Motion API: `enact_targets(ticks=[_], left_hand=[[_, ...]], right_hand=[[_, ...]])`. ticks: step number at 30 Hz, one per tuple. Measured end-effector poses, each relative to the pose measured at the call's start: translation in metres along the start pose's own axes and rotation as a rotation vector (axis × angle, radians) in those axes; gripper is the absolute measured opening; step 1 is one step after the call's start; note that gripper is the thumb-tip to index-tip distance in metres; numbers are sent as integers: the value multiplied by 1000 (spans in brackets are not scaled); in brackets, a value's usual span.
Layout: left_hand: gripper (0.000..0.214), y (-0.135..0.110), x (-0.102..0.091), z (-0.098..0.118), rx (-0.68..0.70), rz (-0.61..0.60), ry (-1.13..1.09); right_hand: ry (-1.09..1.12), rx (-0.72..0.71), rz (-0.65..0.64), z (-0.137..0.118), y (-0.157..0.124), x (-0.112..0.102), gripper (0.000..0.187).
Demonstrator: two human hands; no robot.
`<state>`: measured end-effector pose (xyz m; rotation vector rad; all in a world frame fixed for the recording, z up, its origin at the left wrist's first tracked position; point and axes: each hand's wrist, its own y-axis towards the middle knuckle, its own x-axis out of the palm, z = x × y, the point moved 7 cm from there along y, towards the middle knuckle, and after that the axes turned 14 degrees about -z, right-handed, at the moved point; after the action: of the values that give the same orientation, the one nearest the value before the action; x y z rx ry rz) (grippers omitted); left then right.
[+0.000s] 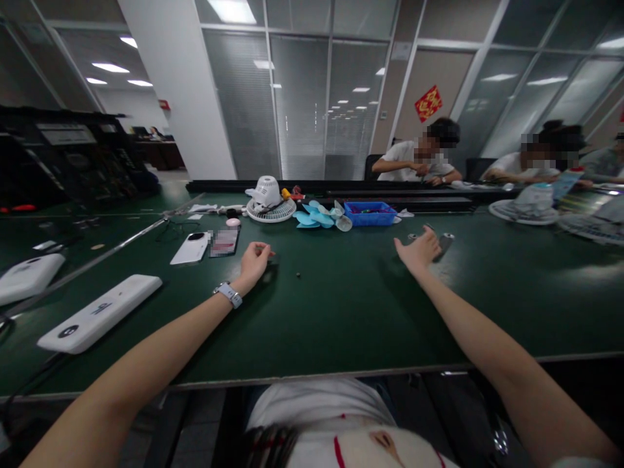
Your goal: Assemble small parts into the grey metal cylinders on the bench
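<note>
Both my arms reach out over a dark green table (341,312). My left hand (254,260), with a watch on its wrist, is closed in a pinch on something too small to make out. A tiny dark part (298,275) lies on the table just to its right. My right hand (419,250) is partly spread, thumb out, and rests by some grey metal pieces (444,242). Farther back lie a taken-apart white fan (267,198), light blue fan blades (314,216) and a blue tray (369,213) of small parts.
A white phone (191,247) and a dark phone (225,241) lie left of my left hand. Two white power banks (100,313) (26,276) sit at the near left with cables. Two seated people (419,162) work at the far side. More fan parts (524,208) lie right.
</note>
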<state>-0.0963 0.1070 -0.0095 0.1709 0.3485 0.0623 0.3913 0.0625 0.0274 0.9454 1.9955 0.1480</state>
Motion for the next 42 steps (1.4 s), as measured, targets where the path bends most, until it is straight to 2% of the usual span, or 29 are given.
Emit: enact_targets(ticks=[1,2,4,6,8,10,14,19,23,26,29,32,36,42], left_hand=[[17,-1,1,1,2,-1,6],[18,-2,1,2,2,0,9],[19,-3,2,2,-4,-2,9],[20,-4,2,2,-7,-4,10],[20,-4,2,3,1,-1,20],[18,-5,2,5,9,1,27],[13,-8,4,10,7,-10,13],[10,-9,5,11,14,-20,-28],[10,-8,5,10,18,-21,-38],[11,-7,6,9,21,-24,-38],[11,-5,6,7,24,-25,-52],[11,-5,6,6,23,-22,-57],[10,-6,6,8,20,-20,-33],[11,-7,6,9,12,-24,-8]], right_hand=[[14,-154,-13,-27,-16,1,78],[46,-329,-83,-56,-36,6,74],[124,-674,-387,-113,-87,26,60],[157,-965,-700,-155,-144,45,49],[161,-1138,-895,-178,-187,59,45],[148,-1197,-986,-187,-206,70,44],[130,-1183,-1015,-184,-203,80,39],[240,-1045,-918,-179,-183,74,21],[251,-968,-780,-166,-153,59,20],[136,-848,-541,-135,-97,37,25],[-41,-615,-279,-81,-29,9,36],[-177,-393,-137,-27,21,-14,45],[-247,-238,-99,16,43,-24,45],[-224,-188,-130,27,43,-14,43]])
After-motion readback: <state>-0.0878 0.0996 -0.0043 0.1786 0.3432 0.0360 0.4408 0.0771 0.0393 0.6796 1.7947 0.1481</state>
